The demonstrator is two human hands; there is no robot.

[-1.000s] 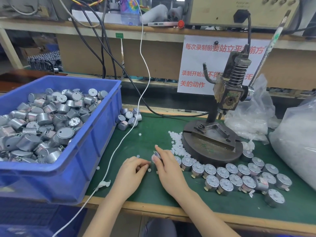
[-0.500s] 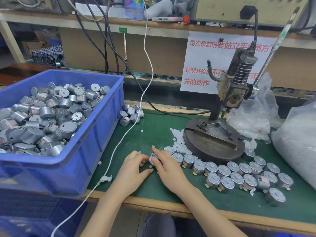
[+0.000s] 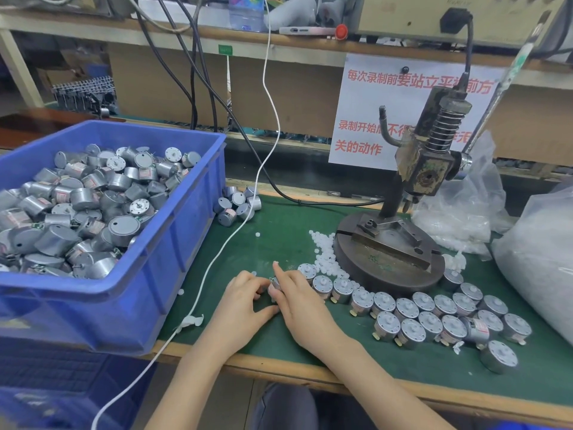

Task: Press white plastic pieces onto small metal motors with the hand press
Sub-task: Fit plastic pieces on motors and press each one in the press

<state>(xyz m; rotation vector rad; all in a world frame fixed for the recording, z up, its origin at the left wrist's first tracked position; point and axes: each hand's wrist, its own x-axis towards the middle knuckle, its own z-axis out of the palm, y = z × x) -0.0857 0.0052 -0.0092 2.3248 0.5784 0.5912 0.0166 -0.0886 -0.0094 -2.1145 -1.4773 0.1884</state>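
Note:
Both my hands meet on the green mat (image 3: 279, 218) near its front edge. My right hand (image 3: 297, 299) grips a small silver motor (image 3: 275, 284), index finger stretched forward. My left hand (image 3: 245, 299) pinches at the same motor from the left; whatever it holds is hidden. A heap of tiny white plastic pieces (image 3: 324, 252) lies just beyond, against the round base of the hand press (image 3: 390, 259). The press head (image 3: 424, 169) is raised, its lever (image 3: 508, 72) slanting up to the right. Several motors with white caps (image 3: 428, 318) stand in rows to the right.
A blue bin (image 3: 148, 274) full of motors stands at left, with a few loose motors (image 3: 237, 206) behind it. A white cable (image 3: 217, 252) crosses the mat. Clear plastic bags (image 3: 536, 262) lie at right. Shelf, printed sign (image 3: 372, 119) and black cables are behind.
The view shifted slightly. My two hands stayed together at the same spot on the mat, fingers working on the small motor; the press has not moved.

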